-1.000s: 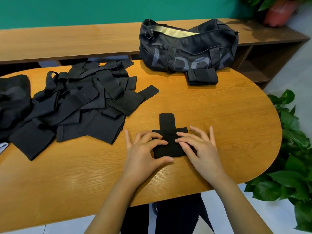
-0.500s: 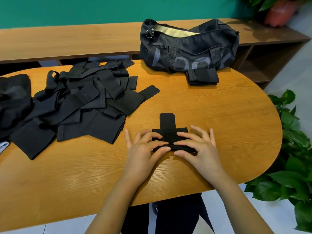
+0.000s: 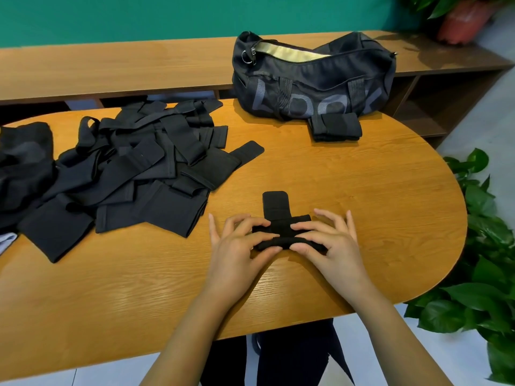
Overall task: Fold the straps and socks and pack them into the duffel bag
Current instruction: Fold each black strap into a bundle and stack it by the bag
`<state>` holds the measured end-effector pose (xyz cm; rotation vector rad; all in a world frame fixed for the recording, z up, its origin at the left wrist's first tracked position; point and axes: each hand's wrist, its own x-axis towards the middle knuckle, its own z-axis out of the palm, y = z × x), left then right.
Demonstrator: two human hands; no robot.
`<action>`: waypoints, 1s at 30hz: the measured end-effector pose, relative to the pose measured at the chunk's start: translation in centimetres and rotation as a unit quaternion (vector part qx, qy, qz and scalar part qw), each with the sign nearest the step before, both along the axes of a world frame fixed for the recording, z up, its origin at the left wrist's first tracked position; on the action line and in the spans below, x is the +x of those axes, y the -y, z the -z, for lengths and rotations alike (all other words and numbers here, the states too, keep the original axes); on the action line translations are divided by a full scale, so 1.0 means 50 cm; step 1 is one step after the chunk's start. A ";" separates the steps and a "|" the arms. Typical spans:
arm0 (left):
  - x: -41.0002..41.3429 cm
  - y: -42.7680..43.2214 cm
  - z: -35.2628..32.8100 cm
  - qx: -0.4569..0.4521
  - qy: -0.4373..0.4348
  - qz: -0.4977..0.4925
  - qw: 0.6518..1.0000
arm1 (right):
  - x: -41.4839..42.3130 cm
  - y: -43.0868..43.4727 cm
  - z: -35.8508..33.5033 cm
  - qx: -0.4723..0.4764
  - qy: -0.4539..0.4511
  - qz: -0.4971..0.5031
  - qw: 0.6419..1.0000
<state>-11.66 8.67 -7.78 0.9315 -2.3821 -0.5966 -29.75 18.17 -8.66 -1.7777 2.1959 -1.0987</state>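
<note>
A black strap [image 3: 278, 215] lies on the wooden table [image 3: 362, 196] right in front of me, its near edge rolled up away from me and its narrow tab pointing away. My left hand [image 3: 237, 246] pinches the rolled edge at its left end. My right hand [image 3: 326, 240] pinches it at the right end. A heap of loose black straps [image 3: 133, 168] covers the table's left part. The dark duffel bag [image 3: 312, 79] stands at the far edge, zip open. A folded black strap [image 3: 335, 127] lies just in front of the bag.
More dark cloth [image 3: 25, 157] lies at the far left edge. A wooden shelf unit [image 3: 111, 65] runs behind the table. Green plants [image 3: 487, 246] stand by the table's right end, and a potted plant [image 3: 462, 20] sits on the shelf's right corner.
Both hands went from pressing flat on the strap to pinching its near edge. That edge has been rolled up and away from me, so the strap looks shorter.
</note>
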 end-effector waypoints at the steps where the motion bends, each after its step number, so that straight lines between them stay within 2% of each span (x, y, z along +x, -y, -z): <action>1: 0.000 0.000 -0.001 0.005 -0.002 -0.003 1.000 | 0.000 -0.001 -0.001 -0.001 -0.003 -0.004 1.000; 12: 0.003 0.003 0.006 0.007 -0.026 0.010 1.000 | 0.001 -0.002 0.003 -0.016 -0.042 -0.005 0.999; 22: 0.003 -0.002 0.001 0.008 -0.037 0.003 0.999 | 0.003 -0.002 0.001 -0.026 0.006 0.017 0.999; 30: 0.002 -0.002 0.001 0.009 -0.066 -0.010 0.998 | 0.008 -0.003 -0.005 -0.026 -0.027 0.034 0.999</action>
